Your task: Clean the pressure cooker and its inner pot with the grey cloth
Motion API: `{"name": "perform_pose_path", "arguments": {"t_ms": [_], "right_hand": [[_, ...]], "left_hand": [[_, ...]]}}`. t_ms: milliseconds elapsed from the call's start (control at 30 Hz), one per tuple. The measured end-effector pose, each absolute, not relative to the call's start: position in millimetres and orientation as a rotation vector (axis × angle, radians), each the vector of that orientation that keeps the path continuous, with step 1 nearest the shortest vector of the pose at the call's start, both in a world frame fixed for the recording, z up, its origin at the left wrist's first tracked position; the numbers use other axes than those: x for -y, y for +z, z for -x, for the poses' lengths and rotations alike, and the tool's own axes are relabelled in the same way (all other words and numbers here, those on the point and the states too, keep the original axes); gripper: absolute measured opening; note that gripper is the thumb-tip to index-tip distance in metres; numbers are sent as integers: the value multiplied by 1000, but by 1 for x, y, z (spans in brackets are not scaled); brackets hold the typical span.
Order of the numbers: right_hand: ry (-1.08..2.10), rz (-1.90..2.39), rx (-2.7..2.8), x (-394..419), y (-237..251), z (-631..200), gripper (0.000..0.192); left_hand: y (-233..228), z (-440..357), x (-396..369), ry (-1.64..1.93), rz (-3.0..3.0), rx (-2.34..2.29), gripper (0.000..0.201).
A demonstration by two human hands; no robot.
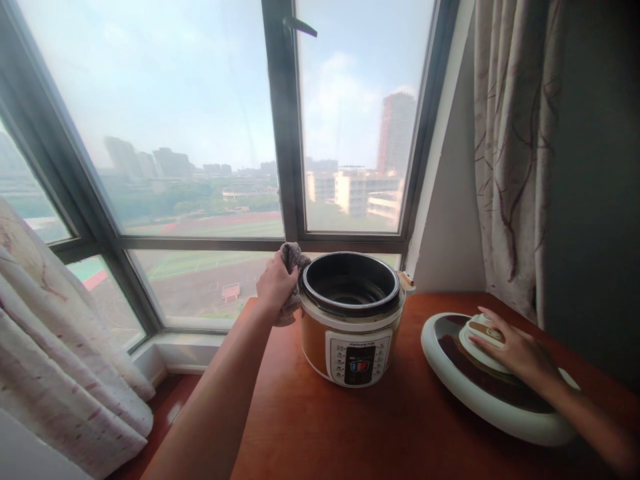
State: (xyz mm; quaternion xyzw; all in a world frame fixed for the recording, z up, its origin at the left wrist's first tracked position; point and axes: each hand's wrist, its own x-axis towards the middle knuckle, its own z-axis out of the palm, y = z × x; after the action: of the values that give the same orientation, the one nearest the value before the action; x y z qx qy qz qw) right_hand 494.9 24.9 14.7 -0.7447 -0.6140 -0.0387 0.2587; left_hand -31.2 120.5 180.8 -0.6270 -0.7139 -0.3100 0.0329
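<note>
- Right now the left hand is closed around a grey cloth, bunched up and pressed vs the upper left side of the cooker, just at the rim.
- Cooker stands upright near the back-middle of the wooden table, close to the window, control panel facing the camera.
- Lid is already off: lies flat on the table to the right of the cooker, apart from it, not touching.
- Right hand rests on the lid's knob, fingers spread flat over it, palm down; looks like steadying, not a full grip.
- Inside of the cooker is dark, looks empty; can't tell if wet or dirty from here.
- Judging progress: looks like wiping-down work, lid removal done, cloth at the outer wall/rim on the left side only.
- Front w/ panel, right side and back show no cloth contact now; whether they are clean already can't be told, surface too small and evenly lit.
- Left to do, by my guess: rest of the outer wall, rim all round, maybe the lid, then lid back on.
- Curtain hangs at right behind the lid, another curtain at lower left, both clear of the hands.
- Table surface around cooker shows no other items.
</note>
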Motion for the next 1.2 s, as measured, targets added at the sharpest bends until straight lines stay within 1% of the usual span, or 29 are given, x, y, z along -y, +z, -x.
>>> {"name": "perform_pose_path", "arguments": {"t_ms": [100, 300, 567, 800, 1067, 1200], "right_hand": [[-131, 2002, 1669, -25, 8, -494, 74], [-102, 1985, 1643, -25, 0, -489, 81], [-122, 1978, 1646, -23, -4, -481, 78], [-109, 1855, 1669, -29, -4, -479, 78], [-66, 1784, 1743, -34, -2, -481, 65], [-72, 1790, 1735, -37, -7, -482, 67]], "left_hand": [[180, 31, -121, -950, 1926, 2194, 47], [179, 32, -122, -945, 1928, 2191, 47], [178, 33, -122, -960, 1930, 2179, 44], [177, 33, -122, -977, 1928, 2180, 43], [177, 33, -122, -981, 1921, 2190, 46], [176, 33, -121, -983, 1919, 2181, 47]]}}
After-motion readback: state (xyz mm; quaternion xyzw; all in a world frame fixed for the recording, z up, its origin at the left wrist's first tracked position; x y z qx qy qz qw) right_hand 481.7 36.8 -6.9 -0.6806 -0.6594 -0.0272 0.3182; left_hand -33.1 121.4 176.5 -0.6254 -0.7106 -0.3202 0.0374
